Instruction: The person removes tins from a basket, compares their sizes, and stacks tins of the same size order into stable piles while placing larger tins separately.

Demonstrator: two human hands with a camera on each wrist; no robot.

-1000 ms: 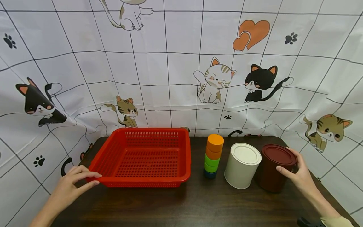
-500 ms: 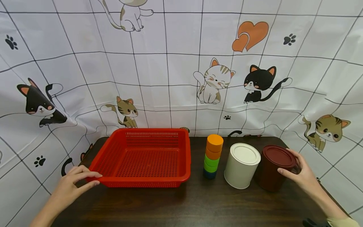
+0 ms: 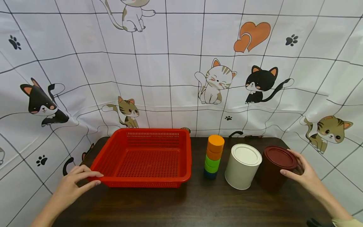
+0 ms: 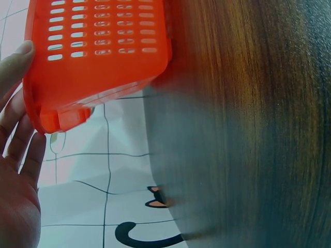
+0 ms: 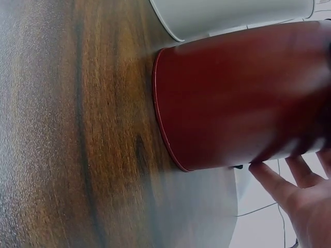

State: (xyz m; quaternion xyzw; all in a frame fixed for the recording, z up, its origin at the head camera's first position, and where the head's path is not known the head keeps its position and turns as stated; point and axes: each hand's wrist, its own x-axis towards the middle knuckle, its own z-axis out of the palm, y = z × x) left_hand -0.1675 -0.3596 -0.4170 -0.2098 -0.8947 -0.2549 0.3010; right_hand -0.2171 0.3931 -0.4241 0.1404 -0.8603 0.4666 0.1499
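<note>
In the head view, a red plastic basket (image 3: 144, 183) with slotted walls stands left of centre. My left hand (image 3: 74, 181) holds its near left corner, thumb at the front and fingers over the rim. The left wrist view shows the thumb and fingers at the rim of this basket (image 4: 98, 77). On the right stands a dark red lidded can (image 3: 279, 157). Around its upper right side curves my right hand (image 3: 304, 176), thumb in front, fingers behind. Several fingers (image 5: 274, 183) meet the can (image 5: 238, 98) in the right wrist view; the thumb is hidden there.
Left of the dark red can stands a cream lidded can (image 3: 244, 167). Beside it is an upright stack of orange, green and dark blue cups (image 3: 214, 157). A dark wooden table (image 3: 175, 208) carries everything, with a cat-print curtain (image 3: 181, 69) behind and at both sides.
The right thumb has shifted slightly rightward along the dark red can, and the right forearm slightly to the right. The left hand and the basket stay put; the view shifts a little.
</note>
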